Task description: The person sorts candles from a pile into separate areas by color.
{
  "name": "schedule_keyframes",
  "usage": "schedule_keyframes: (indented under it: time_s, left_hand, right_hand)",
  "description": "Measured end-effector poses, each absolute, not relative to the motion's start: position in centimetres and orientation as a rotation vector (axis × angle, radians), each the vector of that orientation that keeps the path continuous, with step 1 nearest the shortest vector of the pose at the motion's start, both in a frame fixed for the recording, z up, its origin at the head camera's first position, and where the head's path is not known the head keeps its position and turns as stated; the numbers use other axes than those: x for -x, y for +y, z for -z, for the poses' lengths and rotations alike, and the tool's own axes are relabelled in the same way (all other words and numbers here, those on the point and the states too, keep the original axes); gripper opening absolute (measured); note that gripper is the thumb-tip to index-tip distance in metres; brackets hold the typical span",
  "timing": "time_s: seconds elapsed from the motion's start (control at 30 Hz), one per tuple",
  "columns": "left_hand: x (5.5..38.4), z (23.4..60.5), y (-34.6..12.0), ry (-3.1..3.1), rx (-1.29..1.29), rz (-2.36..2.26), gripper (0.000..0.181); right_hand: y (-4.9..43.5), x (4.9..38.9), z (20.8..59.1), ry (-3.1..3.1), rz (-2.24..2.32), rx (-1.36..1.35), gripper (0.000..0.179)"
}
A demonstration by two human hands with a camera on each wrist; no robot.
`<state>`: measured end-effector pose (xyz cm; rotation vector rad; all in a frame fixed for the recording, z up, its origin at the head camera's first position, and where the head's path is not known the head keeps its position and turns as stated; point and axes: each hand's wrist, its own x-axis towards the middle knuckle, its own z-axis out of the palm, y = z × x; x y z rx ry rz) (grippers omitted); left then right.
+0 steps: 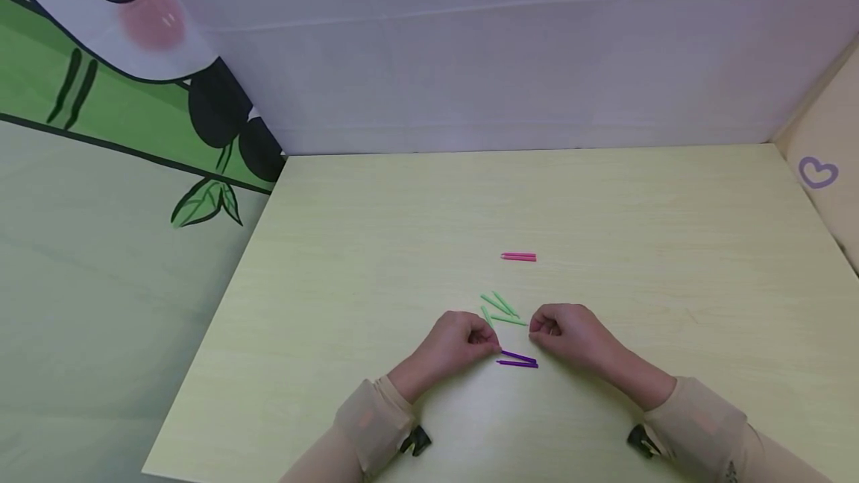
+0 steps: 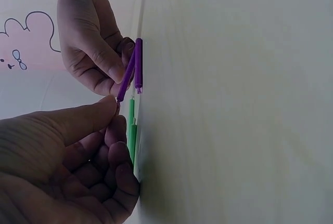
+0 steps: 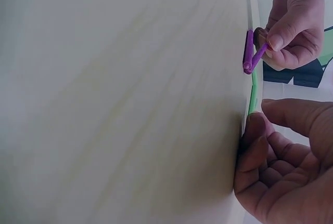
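My left hand (image 1: 458, 343) pinches the narrow tip of a thin purple stick (image 2: 128, 74) between thumb and forefinger. This stick slants up from the table, its far end against a second purple stick (image 1: 517, 364) that lies flat. Just beyond them, several light green sticks (image 1: 508, 320) lie loosely fanned out, one partly behind the left hand. Close to the right end of the nearest green stick is my right hand (image 1: 570, 330), resting low at the table with its fingers loosely curled. In the right wrist view its thumb stands apart from the forefinger, with nothing held between them.
Two pink sticks (image 1: 519, 257) lie side by side farther back on the pale wooden table (image 1: 637, 222). A light curtain-like wall (image 1: 503, 80) rises behind the table's back edge, and a patterned panel (image 1: 127, 282) stands at the left.
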<state>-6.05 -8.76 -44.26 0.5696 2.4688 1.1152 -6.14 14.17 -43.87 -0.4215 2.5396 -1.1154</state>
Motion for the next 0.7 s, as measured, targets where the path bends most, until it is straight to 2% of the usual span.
schedule_keyframes:
  time_s: [0.7]
  left_hand:
    - [5.93, 44.30, -8.68, 2.494, -0.605, -1.079, 0.006]
  right_hand:
    - [13.98, 6.54, 44.05, 2.544, 1.123, 0.381, 0.005]
